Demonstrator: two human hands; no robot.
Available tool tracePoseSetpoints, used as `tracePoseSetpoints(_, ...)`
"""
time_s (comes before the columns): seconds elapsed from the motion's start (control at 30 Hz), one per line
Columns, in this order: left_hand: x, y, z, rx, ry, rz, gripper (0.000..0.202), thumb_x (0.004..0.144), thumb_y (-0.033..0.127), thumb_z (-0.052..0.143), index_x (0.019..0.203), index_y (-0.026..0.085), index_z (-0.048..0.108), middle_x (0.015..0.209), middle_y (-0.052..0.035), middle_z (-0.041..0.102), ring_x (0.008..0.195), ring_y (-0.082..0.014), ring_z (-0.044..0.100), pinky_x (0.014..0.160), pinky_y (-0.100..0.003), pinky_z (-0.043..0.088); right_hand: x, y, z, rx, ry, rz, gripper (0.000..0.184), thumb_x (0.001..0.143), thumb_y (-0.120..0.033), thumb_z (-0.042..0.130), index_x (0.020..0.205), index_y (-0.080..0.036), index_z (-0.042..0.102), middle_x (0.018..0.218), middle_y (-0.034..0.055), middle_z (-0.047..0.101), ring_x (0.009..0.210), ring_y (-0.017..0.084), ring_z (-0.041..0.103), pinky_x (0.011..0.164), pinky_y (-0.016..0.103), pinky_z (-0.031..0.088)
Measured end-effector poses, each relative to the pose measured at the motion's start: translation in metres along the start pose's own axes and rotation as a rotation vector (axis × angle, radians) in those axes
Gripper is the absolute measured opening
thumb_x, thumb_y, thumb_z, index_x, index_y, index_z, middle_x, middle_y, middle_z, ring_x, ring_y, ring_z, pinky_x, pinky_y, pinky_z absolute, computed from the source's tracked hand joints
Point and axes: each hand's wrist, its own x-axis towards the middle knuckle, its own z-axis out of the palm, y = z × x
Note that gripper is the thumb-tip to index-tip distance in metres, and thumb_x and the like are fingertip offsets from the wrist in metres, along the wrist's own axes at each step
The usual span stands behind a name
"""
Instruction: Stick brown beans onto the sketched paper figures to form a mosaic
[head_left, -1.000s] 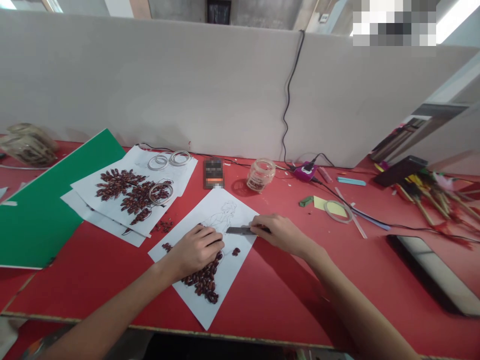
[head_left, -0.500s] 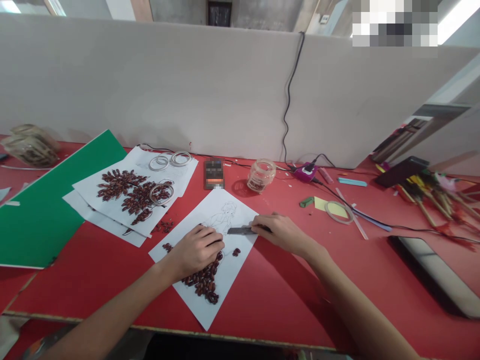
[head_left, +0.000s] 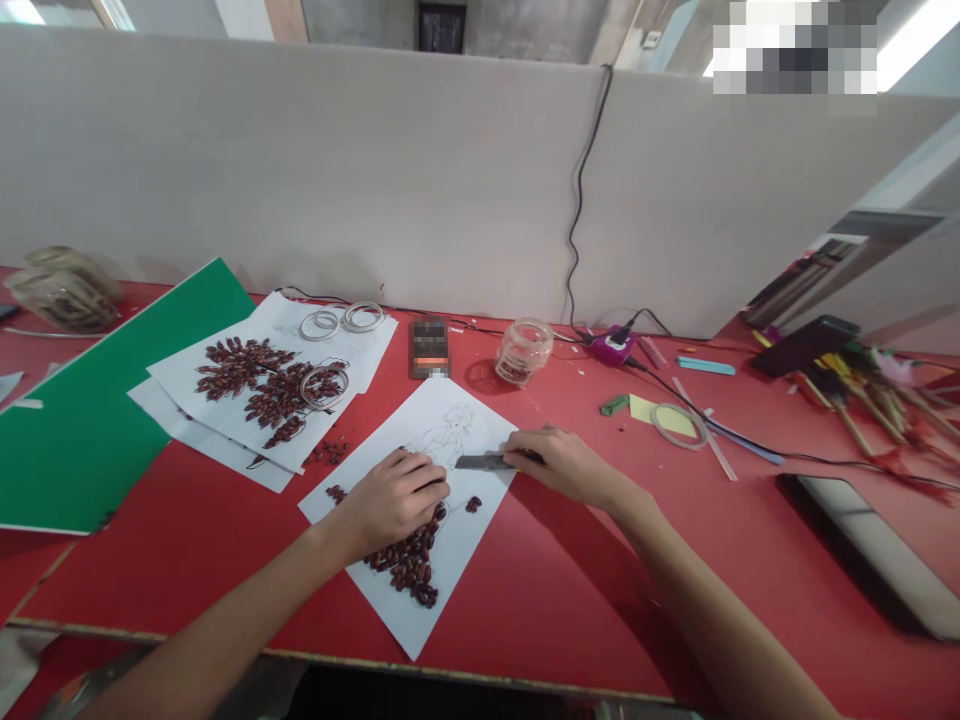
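Note:
A white sheet with a line drawing (head_left: 450,425) lies on the red table (head_left: 570,590) in front of me. Dark red-brown seeds (head_left: 409,565) are stuck over the drawing's lower part. My left hand (head_left: 394,500) rests on the sheet above the seeds, fingers curled down and pressed together; what they pinch is hidden. My right hand (head_left: 562,465) grips a grey metal tool (head_left: 480,462), flat like a blade or tweezers, whose tip points left over the sheet. One loose seed (head_left: 472,504) lies on the sheet between my hands.
More seed-covered sheets (head_left: 255,385) and tape rings (head_left: 341,320) lie at the left beside a green board (head_left: 82,430). A glass jar (head_left: 523,350), a dark device (head_left: 429,346), cables, a tape ring (head_left: 671,420) and craft sticks (head_left: 862,395) sit behind and right. A grey partition wall backs the table.
Both hands stay almost still; the right hand with the tool has edged slightly. The view has shifted a little.

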Motion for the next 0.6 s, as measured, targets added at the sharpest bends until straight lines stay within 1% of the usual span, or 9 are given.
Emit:
tracePoseSetpoints(0.13, -0.0006, 0.0000, 0.0011, 0.005, -0.003, -0.005, 0.014, 0.102, 0.013, 0.054, 0.109, 0.017, 0.066, 0.112, -0.0068, 0.071, 0.108, -0.0238, 0.062, 0.092, -0.039, 0.045, 0.0000, -0.0002, -0.0002, 0.017, -0.006, 0.010, 0.026, 0.107, -0.038, 0.047, 0.097, -0.026, 0.068, 0.083, 0.0016, 0.073, 0.073, 0.017, 0.063, 0.071, 0.030, 0.042)
tracePoseSetpoints(0.4, -0.0007, 0.0000, 0.0014, -0.001, -0.005, -0.005, 0.013, 0.101, 0.013, 0.055, 0.109, 0.016, 0.066, 0.111, -0.0063, 0.071, 0.107, -0.0244, 0.061, 0.091, -0.039, 0.045, 0.0017, -0.0022, -0.0010, -0.021, 0.005, -0.019, 0.028, 0.107, -0.037, 0.045, 0.096, -0.026, 0.068, 0.084, 0.0032, 0.073, 0.075, 0.019, 0.063, 0.072, 0.032, 0.043)
tracePoseSetpoints(0.6, -0.0010, -0.0007, 0.0024, 0.004, -0.010, -0.005, 0.014, 0.101, 0.012, 0.056, 0.109, 0.017, 0.065, 0.112, -0.0065, 0.071, 0.108, -0.0244, 0.062, 0.092, -0.039, 0.044, 0.0081, 0.0024, -0.0071, 0.020, -0.056, -0.065, 0.030, 0.108, -0.038, 0.043, 0.096, -0.025, 0.068, 0.084, 0.0020, 0.072, 0.072, 0.018, 0.058, 0.075, 0.033, 0.042)
